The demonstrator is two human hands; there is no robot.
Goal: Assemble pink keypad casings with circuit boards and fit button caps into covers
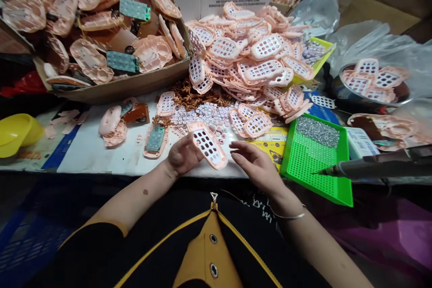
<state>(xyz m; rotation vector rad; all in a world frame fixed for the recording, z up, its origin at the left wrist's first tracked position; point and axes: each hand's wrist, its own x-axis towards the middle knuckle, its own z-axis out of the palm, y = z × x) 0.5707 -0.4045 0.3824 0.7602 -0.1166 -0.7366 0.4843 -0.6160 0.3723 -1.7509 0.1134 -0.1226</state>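
My left hand (184,155) grips a pink plastic shell (221,155) by its left edge. White backing with a grid of oval key holes shows in the shell, which is tilted above the table edge. To the right of it, my right hand (254,164) is open, fingers spread and apart from the shell. Small white printed keys (205,114) lie loose just beyond my hands. A pink shell with a green circuit board (155,138) rests left of my left hand. More holed shells (254,123) lie behind my right hand.
A large heap of pink shells (265,47) fills the back. At left stands a cardboard box (135,85) of shells and circuit boards. A green tray (317,157) of small metal screws sits at right, with an electric screwdriver (364,168) over it. A metal bowl (340,94) holds shells.
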